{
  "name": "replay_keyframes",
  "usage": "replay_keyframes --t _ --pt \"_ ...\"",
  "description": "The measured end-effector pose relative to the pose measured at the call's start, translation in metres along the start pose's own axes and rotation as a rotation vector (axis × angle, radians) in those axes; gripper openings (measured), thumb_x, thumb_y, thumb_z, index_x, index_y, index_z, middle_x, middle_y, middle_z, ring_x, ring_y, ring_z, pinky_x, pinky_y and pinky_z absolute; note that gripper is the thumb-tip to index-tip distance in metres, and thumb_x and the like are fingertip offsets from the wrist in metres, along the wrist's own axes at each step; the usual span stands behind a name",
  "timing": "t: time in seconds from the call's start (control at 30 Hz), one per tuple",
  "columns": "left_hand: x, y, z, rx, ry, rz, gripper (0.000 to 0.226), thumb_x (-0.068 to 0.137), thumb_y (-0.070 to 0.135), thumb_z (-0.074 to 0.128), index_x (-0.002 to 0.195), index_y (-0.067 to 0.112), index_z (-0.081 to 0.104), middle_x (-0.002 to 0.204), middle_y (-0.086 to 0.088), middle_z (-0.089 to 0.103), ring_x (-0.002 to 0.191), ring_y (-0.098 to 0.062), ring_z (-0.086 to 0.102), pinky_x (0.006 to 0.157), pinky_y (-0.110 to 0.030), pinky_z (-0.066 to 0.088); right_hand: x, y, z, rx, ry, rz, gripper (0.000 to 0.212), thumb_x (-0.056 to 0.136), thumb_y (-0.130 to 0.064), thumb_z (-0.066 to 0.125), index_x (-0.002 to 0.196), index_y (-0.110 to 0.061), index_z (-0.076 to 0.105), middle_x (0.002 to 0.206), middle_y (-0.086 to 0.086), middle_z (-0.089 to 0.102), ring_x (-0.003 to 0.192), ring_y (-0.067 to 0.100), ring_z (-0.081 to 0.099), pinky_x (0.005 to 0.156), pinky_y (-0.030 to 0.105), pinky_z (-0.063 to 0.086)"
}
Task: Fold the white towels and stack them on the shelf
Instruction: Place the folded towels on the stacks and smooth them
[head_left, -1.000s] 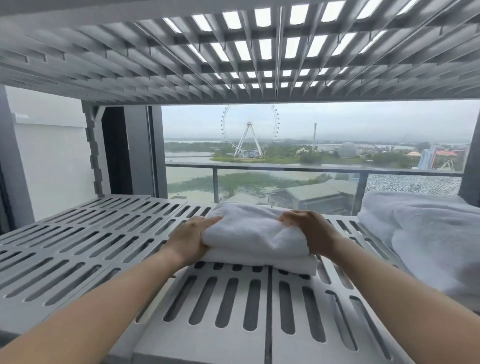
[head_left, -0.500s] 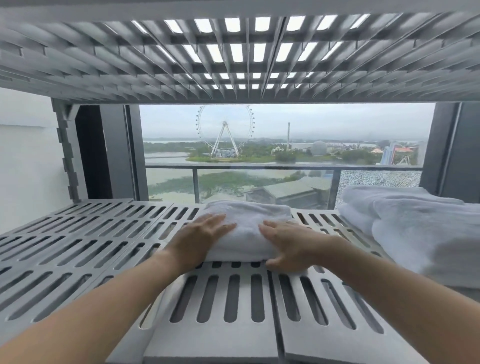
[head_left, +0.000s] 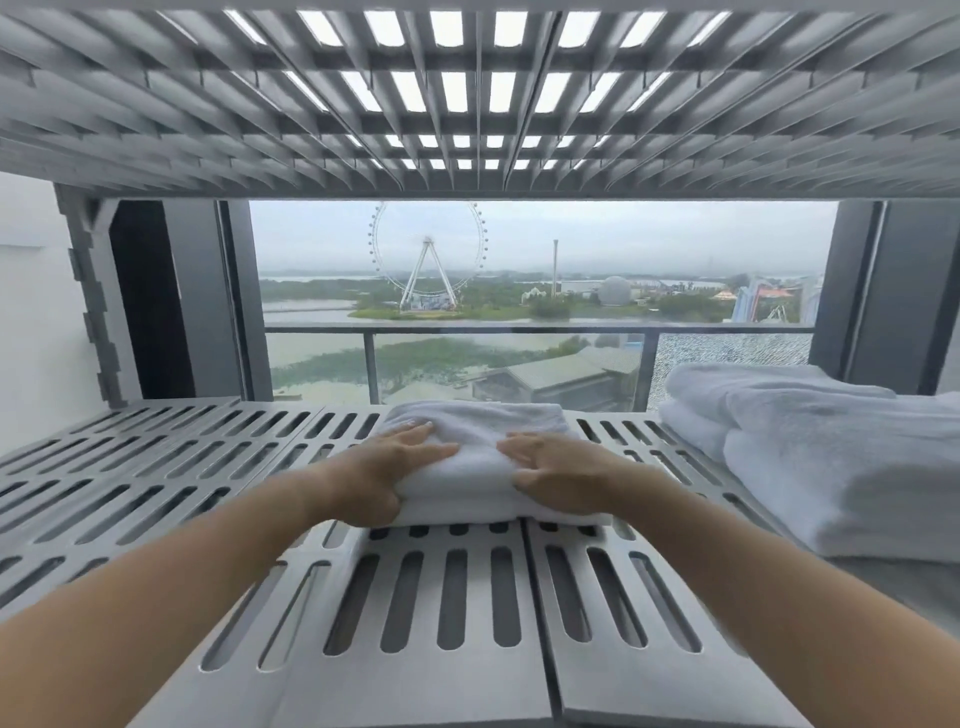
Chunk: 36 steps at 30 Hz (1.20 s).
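A folded white towel (head_left: 480, 434) lies in the middle of the grey slotted shelf (head_left: 156, 467). My left hand (head_left: 387, 467) rests palm down on its left part, fingers spread over the top and the heel at the near edge. My right hand (head_left: 556, 475) lies flat on the right part in the same way. Neither hand closes around the towel. A stack of folded white towels (head_left: 831, 457) sits on the shelf at the right, apart from my hands.
Another slotted shelf (head_left: 467, 104) hangs close overhead. A grey notched post (head_left: 96, 312) stands at the back left. Behind the shelf are a window and a balcony railing (head_left: 519, 328). The shelf's left half holds nothing.
A second ago both hands gripped the towel's sides; they have since moved onto its top and now press flat near its front edge. The view has shifted slightly.
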<state>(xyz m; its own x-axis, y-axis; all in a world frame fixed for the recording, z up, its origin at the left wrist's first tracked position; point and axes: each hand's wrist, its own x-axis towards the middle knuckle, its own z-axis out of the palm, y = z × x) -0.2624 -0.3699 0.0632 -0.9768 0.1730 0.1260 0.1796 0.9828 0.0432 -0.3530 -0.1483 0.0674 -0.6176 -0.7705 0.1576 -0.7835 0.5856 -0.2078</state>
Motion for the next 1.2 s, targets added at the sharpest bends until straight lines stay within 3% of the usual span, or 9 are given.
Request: replay_keyframes --t 0.1,0.17,0.33,0.5,0.7,0.9,1.03,1.1,1.2 --pt "0.006 0.007 -0.014 -0.331 -0.013 0.019 0.070 0.065 0.029 0.052 0.134 0.039 0.045 0.152 0.011 0.022 0.139 -0.003 0.014 0.116 -0.031 0.008 0.012 0.021 -0.017 0.230 0.272 0.078 0.036 0.091 -0.022 0.043 0.116 -0.001 0.059 0.127 0.013 0.058 0.119 0.030 0.052 0.093 0.034 0.042" --pt "0.018 0.014 -0.015 -0.403 0.000 0.013 0.060 0.069 0.046 0.048 0.128 0.037 0.052 0.147 0.013 0.032 0.132 -0.001 0.022 0.107 -0.027 0.014 0.020 0.040 -0.024 0.280 0.380 0.144 0.031 0.091 -0.009 0.044 0.116 -0.009 0.062 0.126 0.007 0.061 0.113 0.021 0.057 0.087 0.021 0.041" --pt "0.062 0.026 -0.006 -0.210 -0.033 -0.074 0.052 0.093 0.060 0.021 0.138 0.040 0.039 0.151 0.016 0.029 0.139 -0.007 0.022 0.114 -0.030 0.013 0.029 0.081 -0.027 0.217 0.265 0.120 0.036 0.089 0.004 0.045 0.115 -0.013 0.064 0.124 0.005 0.063 0.109 0.016 0.061 0.092 0.018 0.044" --pt "0.104 0.044 -0.010 -0.241 -0.022 -0.081 0.057 0.095 0.056 0.019 0.140 0.027 0.038 0.150 0.004 0.032 0.138 -0.014 0.026 0.104 -0.025 0.016 0.026 0.110 -0.026 0.149 0.236 0.057 0.026 0.087 -0.012 0.062 0.112 -0.011 0.065 0.113 0.004 0.068 0.093 0.012 0.063 0.082 0.015 0.043" --pt "0.148 0.062 -0.004 -0.169 -0.003 -0.163 0.056 0.095 0.055 0.018 0.141 0.027 0.036 0.147 0.002 0.039 0.134 -0.019 0.035 0.110 -0.037 0.026 0.028 0.129 -0.023 0.116 0.151 -0.055 0.019 0.083 -0.024 0.068 0.098 -0.013 0.071 0.095 0.001 0.072 0.077 0.008 0.063 0.069 0.013 0.045" --pt "0.162 0.060 0.001 -0.053 0.005 -0.159 0.040 0.099 0.045 0.022 0.107 0.022 0.054 0.117 -0.003 0.055 0.113 -0.021 0.049 0.094 -0.034 0.035 0.039 0.127 -0.019 0.092 0.151 -0.109 0.017 0.084 -0.023 0.065 0.097 -0.015 0.071 0.093 -0.001 0.070 0.072 0.005 0.052 0.068 0.016 0.036" --pt "0.166 0.055 0.005 0.014 0.017 -0.179 0.035 0.099 0.044 0.027 0.106 0.019 0.051 0.120 -0.007 0.053 0.118 -0.026 0.047 0.102 -0.043 0.033 0.045 0.124 -0.016 0.082 0.169 -0.090 0.023 0.081 -0.019 0.064 0.104 -0.018 0.069 0.095 -0.001 0.069 0.075 0.009 0.053 0.069 0.021 0.041" --pt "0.167 0.051 0.008 -0.071 0.049 -0.131 0.024 0.098 0.043 0.031 0.089 0.024 0.043 0.098 0.001 0.053 0.104 -0.024 0.052 0.090 -0.036 0.037 0.048 0.121 -0.014 0.077 0.177 -0.052 0.025 0.081 -0.016 0.061 0.103 -0.020 0.070 0.097 -0.001 0.070 0.083 0.015 0.059 0.076 0.025 0.048" --pt "0.166 0.043 0.007 -0.201 0.135 -0.088 0.020 0.097 0.043 0.037 0.085 0.028 0.041 0.077 0.010 0.049 0.076 -0.013 0.052 0.068 -0.027 0.035 0.053 0.119 -0.014 0.086 0.198 -0.002 0.026 0.079 -0.013 0.056 0.098 -0.021 0.072 0.096 -0.001 0.071 0.090 0.019 0.063 0.080 0.028 0.051"
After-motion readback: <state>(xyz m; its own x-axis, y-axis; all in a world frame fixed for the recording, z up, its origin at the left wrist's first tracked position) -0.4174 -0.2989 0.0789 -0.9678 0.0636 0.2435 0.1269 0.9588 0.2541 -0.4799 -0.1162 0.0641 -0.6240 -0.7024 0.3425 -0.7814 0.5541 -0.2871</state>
